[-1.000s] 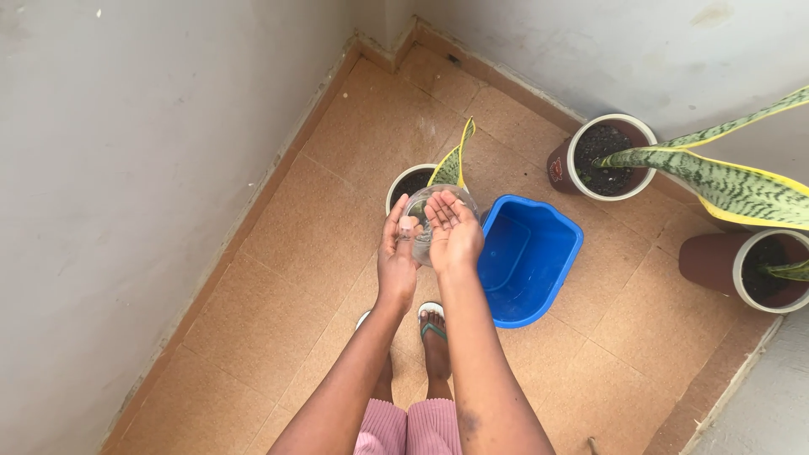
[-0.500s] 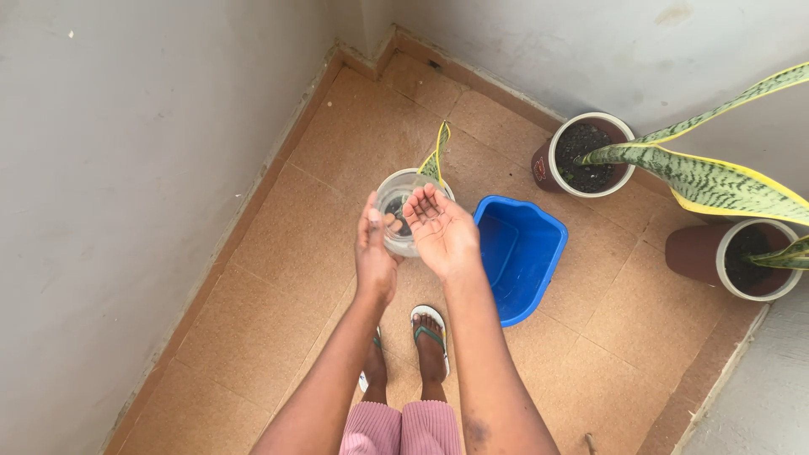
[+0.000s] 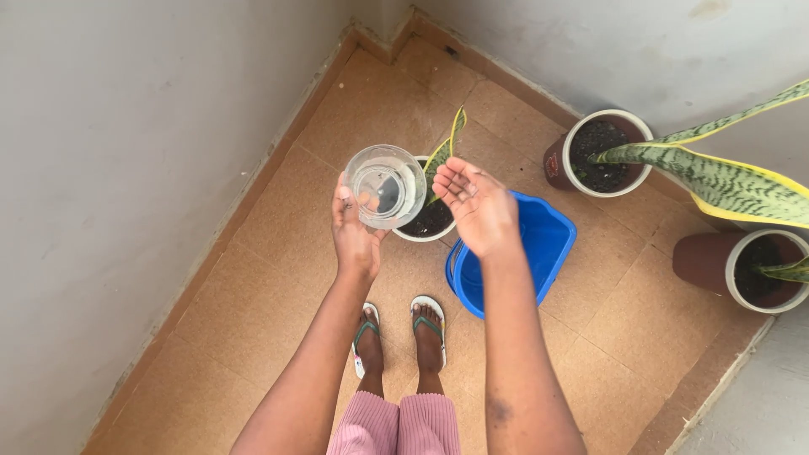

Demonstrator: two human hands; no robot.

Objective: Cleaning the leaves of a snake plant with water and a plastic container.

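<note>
A clear glass tumbler (image 3: 386, 186) with water in it is gripped at its lower rim by the left hand (image 3: 354, 236), held over the small white plant pot (image 3: 426, 221). At three o'clock of the glass, the right hand (image 3: 479, 206) is spread palm up, grasping nothing, above the blue plastic basin (image 3: 524, 257). Tan floor tiles (image 3: 286, 244) are met by grey walls at twelve o'clock; two potted snake plants (image 3: 602, 152) are seen at two o'clock. Half a second earlier, the hands were closer together.
</note>
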